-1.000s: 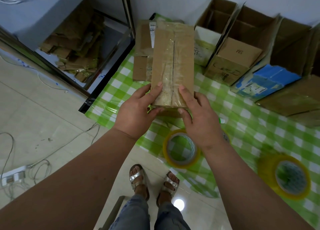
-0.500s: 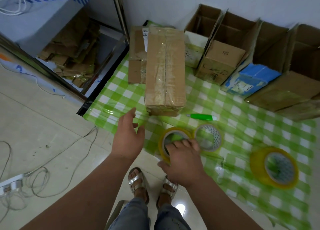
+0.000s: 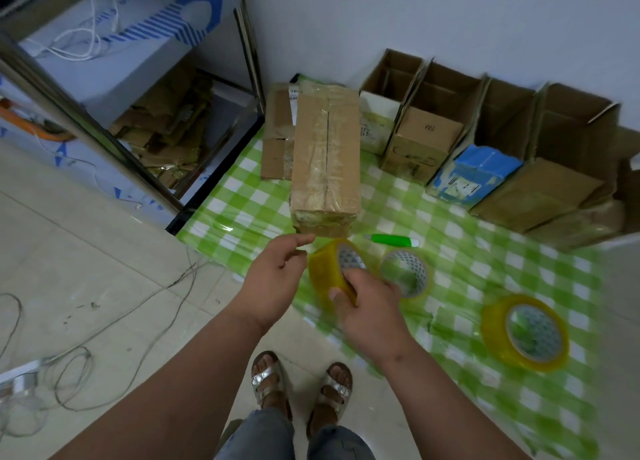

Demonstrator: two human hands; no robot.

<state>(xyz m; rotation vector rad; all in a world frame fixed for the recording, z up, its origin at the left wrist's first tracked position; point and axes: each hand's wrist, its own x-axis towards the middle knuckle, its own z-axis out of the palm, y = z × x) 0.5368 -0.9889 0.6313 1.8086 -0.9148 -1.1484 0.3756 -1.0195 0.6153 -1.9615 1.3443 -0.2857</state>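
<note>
1. At the far left of the frame, loose cables [image 3: 79, 348] lie on pale floor tiles.
2. In the upper left, a metal shelf [image 3: 104, 137] holds flattened cardboard.
3. Right of the shelf is a desk [image 3: 235, 213] covered in a green-and-white checked cloth.
4. In the lower centre, the left hand [image 3: 273, 283] hovers at the desk's near edge. Its index finger and thumb sit close together at the left rim of a tape roll. It is too blurred to tell whether they pinch anything. The other fingers are loosely curled.
5. Above the hands, a taped cardboard box [image 3: 325, 161] lies closed on the desk, its near end just beyond the fingertips.
6. The yellow tape roll [image 3: 325, 272] is in the lower centre, tilted on edge over the desk's near part. The right hand [image 3: 372, 316] grips it, thumb pressed on the outer band and fingers hooked into the core.
7. Just right of it, a second roll [image 3: 405, 272] sits on the cloth. A green pen-shaped tool [image 3: 391, 240] lies just above it.
8. In the upper right, open boxes [image 3: 426, 141] stand in a row against the wall.
9. In the lower right, a third roll [image 3: 526, 331] lies well apart from the others.
</note>
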